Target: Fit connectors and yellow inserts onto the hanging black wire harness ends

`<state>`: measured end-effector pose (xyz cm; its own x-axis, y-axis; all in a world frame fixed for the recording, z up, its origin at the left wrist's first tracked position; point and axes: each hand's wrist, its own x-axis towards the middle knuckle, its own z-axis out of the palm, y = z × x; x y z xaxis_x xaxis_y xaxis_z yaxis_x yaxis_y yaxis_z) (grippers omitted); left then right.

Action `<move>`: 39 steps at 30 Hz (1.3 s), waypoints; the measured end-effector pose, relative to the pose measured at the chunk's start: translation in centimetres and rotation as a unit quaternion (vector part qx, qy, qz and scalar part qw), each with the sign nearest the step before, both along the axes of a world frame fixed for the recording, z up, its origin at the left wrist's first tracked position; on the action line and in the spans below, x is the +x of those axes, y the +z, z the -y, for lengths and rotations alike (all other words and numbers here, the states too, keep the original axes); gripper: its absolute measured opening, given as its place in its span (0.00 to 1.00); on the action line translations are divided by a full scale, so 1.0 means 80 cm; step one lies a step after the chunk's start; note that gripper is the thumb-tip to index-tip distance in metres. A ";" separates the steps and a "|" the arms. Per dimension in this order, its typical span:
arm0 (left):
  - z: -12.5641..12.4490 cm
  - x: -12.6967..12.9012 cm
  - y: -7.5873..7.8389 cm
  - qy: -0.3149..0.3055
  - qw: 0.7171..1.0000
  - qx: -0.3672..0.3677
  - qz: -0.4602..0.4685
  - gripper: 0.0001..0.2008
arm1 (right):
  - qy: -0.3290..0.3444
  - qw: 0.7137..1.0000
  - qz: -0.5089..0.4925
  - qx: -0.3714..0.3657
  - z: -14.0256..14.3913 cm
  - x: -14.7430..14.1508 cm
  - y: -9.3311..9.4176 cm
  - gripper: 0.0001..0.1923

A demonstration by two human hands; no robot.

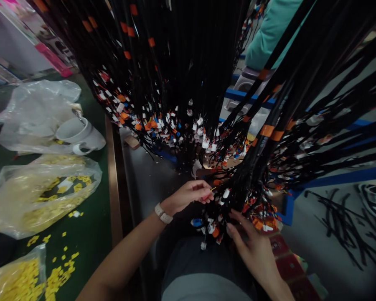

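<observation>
My left hand [196, 193], with a pale watch on its wrist, is closed in a pinch. Between its fingertips is a small reddish connector [207, 195] with a short yellow wire; its exact shape is too small to tell. My right hand [250, 242] has thumb and forefinger apart at the lower end of a black cable bundle [247, 175]. Its fingertips reach the black wires, and I cannot tell whether they press on them. White, blue and orange connectors [211, 228] dangle from the wire ends between my hands, above my lap.
Dense black wire harnesses [175, 62] hang ahead, with orange tape bands. On the green table [94, 234] at left lie plastic bags [62, 196] of yellow parts, loose yellow pieces [61, 271] and a white mug [81, 133]. A blue frame [341, 177] and loose black cables [341, 225] are at right.
</observation>
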<state>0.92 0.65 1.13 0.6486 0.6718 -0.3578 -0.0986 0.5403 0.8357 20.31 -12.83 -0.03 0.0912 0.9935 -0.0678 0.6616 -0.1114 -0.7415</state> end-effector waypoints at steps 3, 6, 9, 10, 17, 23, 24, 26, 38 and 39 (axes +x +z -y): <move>0.001 0.001 0.001 -0.011 1.000 0.006 0.001 0.13 | 0.024 0.999 0.021 -0.037 -0.003 -0.018 0.001 0.26; 0.002 0.002 0.002 -0.022 1.000 0.012 0.000 0.14 | 0.032 0.997 0.042 -0.049 -0.012 -0.034 -0.002 0.24; 0.002 0.002 0.004 -0.034 0.999 0.025 0.001 0.14 | 0.040 0.997 0.028 -0.067 -0.025 -0.046 -0.007 0.24; 0.002 0.001 0.005 -0.037 0.999 0.029 0.000 0.15 | 0.045 0.996 0.019 -0.074 -0.029 -0.049 -0.008 0.23; -0.003 -0.002 0.007 -0.034 0.998 0.057 -0.019 0.15 | 0.091 0.989 -0.061 -0.101 -0.038 -0.046 -0.007 0.16; -0.004 -0.001 0.010 -0.048 0.996 0.072 -0.029 0.15 | 0.066 0.992 0.016 -0.103 -0.007 -0.026 -0.008 0.18; -0.003 -0.001 0.011 -0.060 0.995 0.072 -0.031 0.15 | 0.073 0.991 0.018 -0.109 -0.002 -0.025 -0.010 0.18; -0.002 0.001 0.012 -0.083 0.993 0.076 -0.036 0.16 | 0.088 0.989 0.015 -0.116 0.008 -0.027 -0.013 0.20; 0.007 0.012 -0.011 -0.004 0.951 0.243 -0.191 0.16 | 0.144 0.971 -0.129 -0.140 -0.006 -0.070 -0.018 0.33; 0.008 0.014 -0.012 0.001 0.949 0.243 -0.200 0.15 | 0.150 0.970 -0.135 -0.133 -0.009 -0.066 -0.016 0.28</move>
